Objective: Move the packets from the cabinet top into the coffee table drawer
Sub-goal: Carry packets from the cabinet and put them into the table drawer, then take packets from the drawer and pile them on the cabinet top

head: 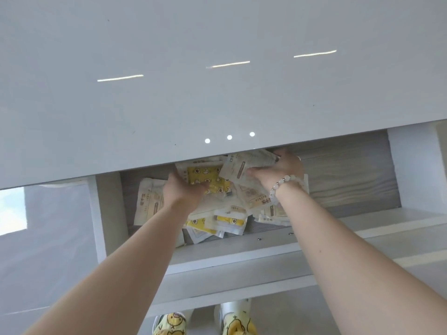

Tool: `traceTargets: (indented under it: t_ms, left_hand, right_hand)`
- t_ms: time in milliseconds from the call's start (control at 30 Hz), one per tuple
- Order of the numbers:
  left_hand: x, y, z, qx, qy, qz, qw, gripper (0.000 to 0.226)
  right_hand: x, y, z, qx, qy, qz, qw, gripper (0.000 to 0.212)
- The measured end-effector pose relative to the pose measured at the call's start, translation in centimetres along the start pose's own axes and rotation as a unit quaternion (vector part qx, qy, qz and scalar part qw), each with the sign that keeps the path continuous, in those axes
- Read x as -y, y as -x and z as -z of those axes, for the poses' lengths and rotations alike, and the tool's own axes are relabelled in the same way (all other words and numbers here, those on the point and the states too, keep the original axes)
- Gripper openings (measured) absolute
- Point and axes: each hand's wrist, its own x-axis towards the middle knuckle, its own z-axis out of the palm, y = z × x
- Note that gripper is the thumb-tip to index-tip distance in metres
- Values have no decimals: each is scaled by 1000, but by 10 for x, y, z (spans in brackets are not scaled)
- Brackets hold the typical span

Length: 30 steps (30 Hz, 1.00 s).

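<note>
The packets [217,201] lie in a loose, overlapping heap inside the open drawer [350,180], spread from its left wall to about the middle of its wood-grain floor; the back of the heap runs under the front edge of the glossy grey counter [217,68] above the drawer. Most are white with tan print, several show yellow panels with small flower shapes. The left hand [183,189] rests on top of the heap beside a yellow packet [205,175], fingers reaching forward over it; whether they are curled round anything cannot be told. The right hand [278,172], a pale bead bracelet [283,183] on its wrist, grips a white packet [242,165] at the back of the drawer, just under the counter's edge, fingers curled round it. The right part of the drawer floor is bare wood grain. Below the drawer front [242,257], two feet in yellow duck-print slippers [232,322] stand on the floor.
</note>
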Motion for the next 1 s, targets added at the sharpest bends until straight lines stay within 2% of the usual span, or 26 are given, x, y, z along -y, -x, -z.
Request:
traceTargets:
  t_ms: [133,233,400,500,567,667,733,833,933,1000]
  left_hand:
    - [-2,-4,1,-39,-85,-27,995,56]
    - [-3,-3,1,-67,-92,-29,993,58]
    - [7,8,2,-118,-124,-46,984,71]
    - [14,27,12,-124,-166,-89,974,59]
    - [18,47,26,-88,-215,-139,963,53]
    - [14,83,61,-4,-298,-213,930,46]
    - [0,112,91,14,-352,-261,899,37]
    - [-38,163,145,-7,-397,-308,864,29]
    - [-83,213,203,-65,-448,-358,817,29]
    - [-111,246,247,-121,-454,-380,797,32]
  right_hand:
    - [5,3,-3,-42,126,11,991,66]
    - [8,10,-1,-59,175,17,983,77]
    - [6,31,-4,-117,262,111,951,58]
    - [-4,53,1,-101,244,135,955,41]
    - [-6,74,15,-77,227,131,962,33]
    - [7,110,49,-50,217,157,962,23]
    - [32,136,80,-43,219,198,954,18]
    - [88,181,132,-65,219,273,934,16]
    - [154,231,180,-182,208,371,887,28]
    - [195,269,206,-228,201,420,855,29]
